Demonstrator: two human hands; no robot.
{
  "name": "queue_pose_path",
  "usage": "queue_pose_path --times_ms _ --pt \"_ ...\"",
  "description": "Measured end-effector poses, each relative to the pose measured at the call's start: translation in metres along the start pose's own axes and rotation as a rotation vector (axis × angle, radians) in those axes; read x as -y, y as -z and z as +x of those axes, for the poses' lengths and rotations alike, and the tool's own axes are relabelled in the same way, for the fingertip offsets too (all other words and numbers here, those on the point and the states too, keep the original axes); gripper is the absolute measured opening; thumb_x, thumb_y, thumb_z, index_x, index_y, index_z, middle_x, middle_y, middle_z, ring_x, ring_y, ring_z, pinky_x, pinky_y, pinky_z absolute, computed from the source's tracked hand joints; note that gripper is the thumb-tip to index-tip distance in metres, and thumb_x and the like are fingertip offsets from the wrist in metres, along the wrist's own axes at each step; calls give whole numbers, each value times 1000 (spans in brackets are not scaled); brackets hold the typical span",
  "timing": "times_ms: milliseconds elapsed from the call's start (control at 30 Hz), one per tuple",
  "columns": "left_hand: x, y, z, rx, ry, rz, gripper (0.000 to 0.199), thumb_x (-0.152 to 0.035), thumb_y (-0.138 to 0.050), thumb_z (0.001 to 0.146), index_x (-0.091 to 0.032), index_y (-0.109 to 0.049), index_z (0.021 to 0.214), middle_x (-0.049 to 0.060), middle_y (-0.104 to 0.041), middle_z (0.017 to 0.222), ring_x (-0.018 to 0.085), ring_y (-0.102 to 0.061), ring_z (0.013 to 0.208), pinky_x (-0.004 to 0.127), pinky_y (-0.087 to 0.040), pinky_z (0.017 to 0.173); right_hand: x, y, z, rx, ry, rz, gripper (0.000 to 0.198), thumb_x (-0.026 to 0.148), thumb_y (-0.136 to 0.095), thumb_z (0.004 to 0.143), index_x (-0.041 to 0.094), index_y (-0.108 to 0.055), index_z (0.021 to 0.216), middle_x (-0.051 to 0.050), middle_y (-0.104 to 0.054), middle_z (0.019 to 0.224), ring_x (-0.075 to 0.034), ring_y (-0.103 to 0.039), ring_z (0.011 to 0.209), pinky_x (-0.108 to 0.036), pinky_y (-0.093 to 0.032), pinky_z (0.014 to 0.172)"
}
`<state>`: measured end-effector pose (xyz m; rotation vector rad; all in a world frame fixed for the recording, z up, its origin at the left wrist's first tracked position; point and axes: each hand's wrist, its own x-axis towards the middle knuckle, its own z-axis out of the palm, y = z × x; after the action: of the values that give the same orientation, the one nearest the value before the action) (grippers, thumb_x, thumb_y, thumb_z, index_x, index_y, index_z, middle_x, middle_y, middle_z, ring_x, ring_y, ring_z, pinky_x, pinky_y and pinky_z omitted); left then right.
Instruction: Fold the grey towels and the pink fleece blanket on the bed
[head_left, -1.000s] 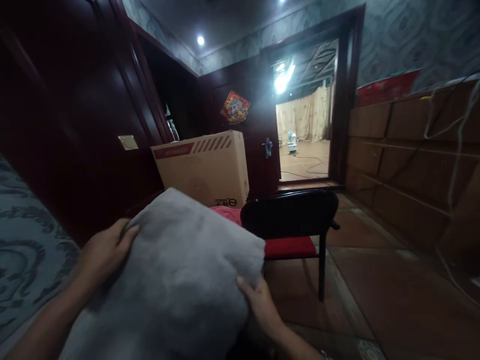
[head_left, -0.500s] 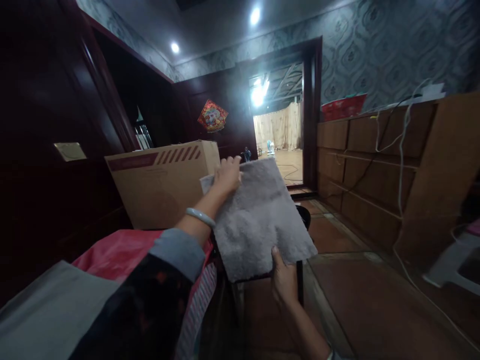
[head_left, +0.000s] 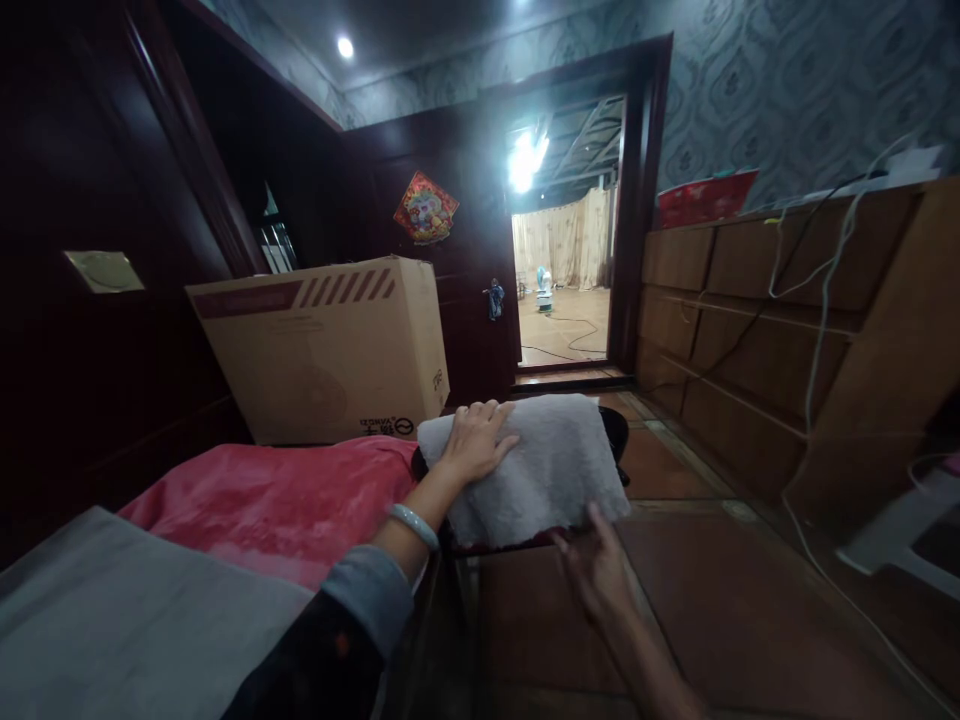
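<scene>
A grey plush cloth (head_left: 555,465) lies over the seat of a dark chair (head_left: 615,430), whose black frame shows at the right. Across the cloth's left part rests my left hand (head_left: 478,440), palm down with its fingers stretched out. My right hand (head_left: 600,560) is at the cloth's front right edge, fingers apart and slightly blurred; whether a fingertip touches the cloth I cannot tell. A strip of dark red shows under the front edge. To the left are a red cloth (head_left: 270,500) and a pale grey cloth (head_left: 135,620).
A big cardboard box (head_left: 322,350) stands behind the red cloth. On the right is a wooden drawer cabinet (head_left: 772,330) with a red container (head_left: 709,197) and a hanging white cable (head_left: 814,350). Beyond the open doorway stands a fan (head_left: 544,290). A white stool (head_left: 900,530) is far right.
The grey cloth has come down from a raised, tilted position onto the seat. My left hand has gone from gripping its far edge to lying flat; my right hand has let go of the near edge.
</scene>
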<state>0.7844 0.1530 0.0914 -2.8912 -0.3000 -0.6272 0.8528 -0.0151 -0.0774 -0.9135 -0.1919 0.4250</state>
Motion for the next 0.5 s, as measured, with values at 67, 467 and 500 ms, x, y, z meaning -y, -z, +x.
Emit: queue_pose_path --times_ms 67,467,500 --pt "0 0 0 -10 -9 -8 54 -46 -46 98 -24 -43 148 10 -54 142 29 -49 123 47 -37 102 20 18 21 -51 102 -17 54 68 -61 78 29 -68 115 -3 -73 113 -26 -67 101 -37 -57 76" --pt "18 10 13 123 -153 -67 59 -49 -49 95 -27 -40 150 9 -58 136 27 -57 116 43 -44 100 48 6 61 11 161 -357 71 68 -78 55 12 -73 99 -8 -74 89 -26 -66 79 -32 -51 68" --pt "18 11 15 135 -165 -62 61 -49 -50 95 -27 -39 150 9 -58 136 27 -57 116 43 -44 100 46 8 61 10 162 -358 71 69 -78 54 13 -74 98 -7 -74 88 -25 -66 77 -32 -50 67"
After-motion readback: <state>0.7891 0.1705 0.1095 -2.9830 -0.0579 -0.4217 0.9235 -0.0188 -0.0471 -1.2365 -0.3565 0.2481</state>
